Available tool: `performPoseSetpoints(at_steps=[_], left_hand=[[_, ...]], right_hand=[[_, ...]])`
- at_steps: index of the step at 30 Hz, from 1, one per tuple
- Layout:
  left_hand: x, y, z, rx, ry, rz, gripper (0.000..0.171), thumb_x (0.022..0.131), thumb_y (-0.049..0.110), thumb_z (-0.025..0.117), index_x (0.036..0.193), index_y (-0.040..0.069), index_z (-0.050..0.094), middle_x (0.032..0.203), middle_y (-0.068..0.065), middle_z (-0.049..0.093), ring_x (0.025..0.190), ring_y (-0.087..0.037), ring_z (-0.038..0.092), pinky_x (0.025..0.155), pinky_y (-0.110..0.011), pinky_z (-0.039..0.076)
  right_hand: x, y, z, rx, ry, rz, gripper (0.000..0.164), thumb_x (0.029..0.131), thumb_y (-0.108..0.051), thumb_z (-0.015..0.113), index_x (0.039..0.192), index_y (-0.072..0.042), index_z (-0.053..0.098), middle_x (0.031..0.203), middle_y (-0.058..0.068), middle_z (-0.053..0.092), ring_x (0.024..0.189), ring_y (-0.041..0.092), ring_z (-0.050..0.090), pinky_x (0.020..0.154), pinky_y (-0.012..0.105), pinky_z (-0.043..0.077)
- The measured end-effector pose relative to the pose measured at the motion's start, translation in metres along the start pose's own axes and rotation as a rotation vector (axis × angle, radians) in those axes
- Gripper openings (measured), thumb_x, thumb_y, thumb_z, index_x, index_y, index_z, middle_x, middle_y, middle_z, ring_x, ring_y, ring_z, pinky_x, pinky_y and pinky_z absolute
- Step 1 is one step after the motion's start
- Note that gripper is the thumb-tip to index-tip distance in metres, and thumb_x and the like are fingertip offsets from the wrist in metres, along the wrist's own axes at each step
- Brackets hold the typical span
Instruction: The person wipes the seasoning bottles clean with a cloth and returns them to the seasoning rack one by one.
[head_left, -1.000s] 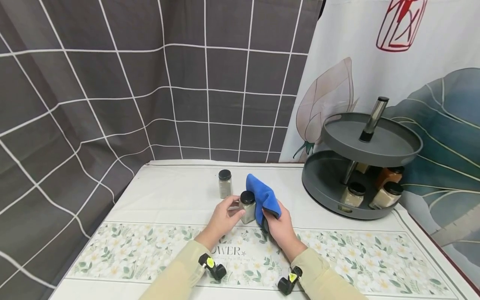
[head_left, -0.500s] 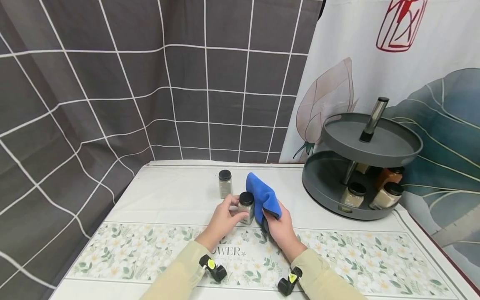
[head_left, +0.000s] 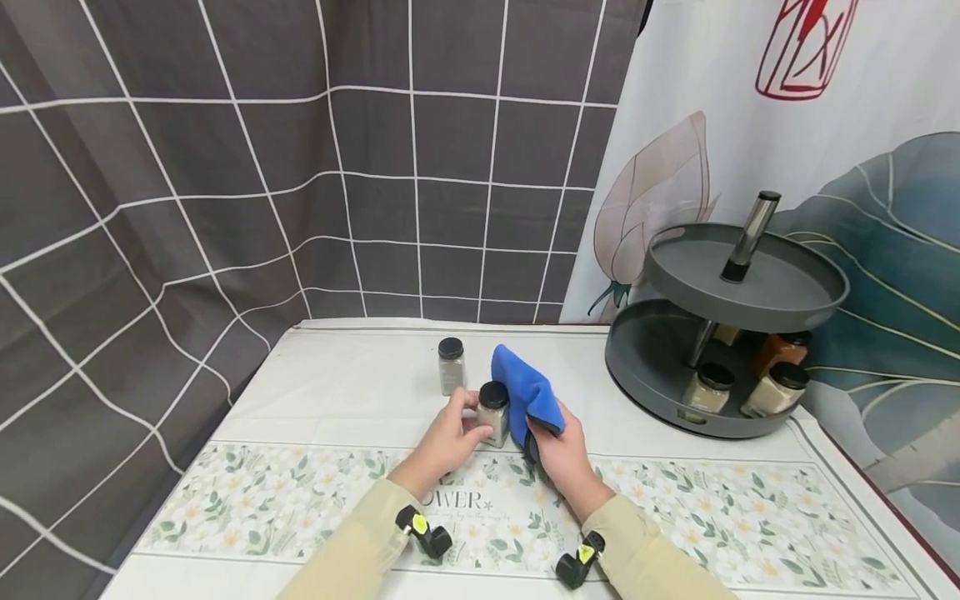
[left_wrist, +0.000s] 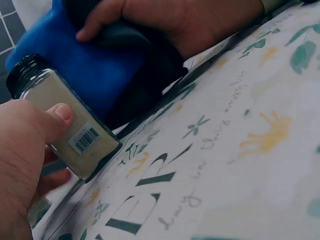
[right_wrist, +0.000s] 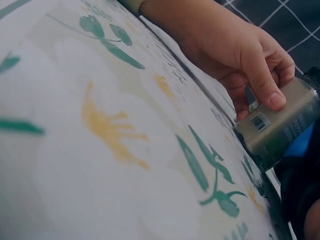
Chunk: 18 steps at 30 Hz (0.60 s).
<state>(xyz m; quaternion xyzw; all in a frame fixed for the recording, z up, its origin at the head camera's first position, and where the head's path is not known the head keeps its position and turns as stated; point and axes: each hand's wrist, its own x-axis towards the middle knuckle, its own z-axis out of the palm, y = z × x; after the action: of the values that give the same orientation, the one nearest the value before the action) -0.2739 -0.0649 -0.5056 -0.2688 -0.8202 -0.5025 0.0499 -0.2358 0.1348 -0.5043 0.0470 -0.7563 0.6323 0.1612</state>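
My left hand (head_left: 448,433) grips a square glass spice jar (head_left: 492,417) with a black lid, thumb on the near face and fingers behind. The left wrist view shows the jar's pale contents and a barcode label (left_wrist: 84,138). In my right hand (head_left: 562,450) is a bunched blue cloth (head_left: 521,387) with a dark edge, held close against the jar's right side. The cloth covers part of the right hand's fingers. Behind the left hand a second spice jar (head_left: 452,367) stands upright on the table.
A grey two-tier turntable rack (head_left: 746,308) stands at the right. Several jars sit on its lower tier, among them a pale one (head_left: 708,387) and an orange-brown one (head_left: 780,350). A flower-printed cloth (head_left: 300,500) covers the table; a grid-patterned curtain (head_left: 450,167) hangs behind.
The jar in my left hand has shifted slightly left since one second ago. The blue cloth stays beside it, with its top edge a little higher; the second jar stands still.
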Motion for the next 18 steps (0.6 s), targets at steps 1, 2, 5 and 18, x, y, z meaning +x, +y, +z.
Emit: performPoseSetpoints(at_steps=[1,2,5,18], left_hand=[[0.000,0.000,0.000,0.019,0.010,-0.006,0.035,0.093,0.009,0.072,0.114,0.007,0.044,0.131,-0.017,0.059,0.116,-0.034,0.064,0.100,-0.041,0.053],[0.000,0.001,0.000,0.036,0.023,-0.015,0.038,0.092,0.011,0.074,0.116,0.007,0.045,0.130,-0.017,0.060,0.117,-0.034,0.063,0.102,-0.043,0.051],[-0.001,0.003,0.000,0.037,0.055,-0.042,0.045,0.089,0.013,0.078,0.119,0.007,0.045,0.126,-0.018,0.062,0.122,-0.034,0.061,0.108,-0.045,0.046],[-0.001,0.011,0.003,0.058,0.043,-0.080,0.047,0.088,0.014,0.080,0.116,0.007,0.043,0.124,-0.017,0.057,0.119,-0.033,0.063,0.090,-0.033,0.058]], right_hand=[[0.000,0.000,0.000,0.005,0.004,-0.003,0.035,0.096,-0.003,0.066,0.130,0.004,0.061,0.130,0.022,0.064,0.126,0.035,0.057,0.112,0.049,0.041],[0.000,0.000,0.000,0.001,0.002,-0.006,0.035,0.096,-0.004,0.066,0.130,0.004,0.061,0.130,0.022,0.064,0.126,0.035,0.057,0.112,0.049,0.041],[0.001,0.000,0.000,0.002,-0.016,-0.006,0.034,0.097,-0.005,0.065,0.130,0.003,0.061,0.131,0.022,0.064,0.127,0.035,0.057,0.113,0.049,0.040],[0.002,0.000,0.001,0.047,0.008,0.015,0.038,0.097,-0.006,0.066,0.132,0.005,0.059,0.133,0.023,0.062,0.129,0.036,0.055,0.114,0.050,0.039]])
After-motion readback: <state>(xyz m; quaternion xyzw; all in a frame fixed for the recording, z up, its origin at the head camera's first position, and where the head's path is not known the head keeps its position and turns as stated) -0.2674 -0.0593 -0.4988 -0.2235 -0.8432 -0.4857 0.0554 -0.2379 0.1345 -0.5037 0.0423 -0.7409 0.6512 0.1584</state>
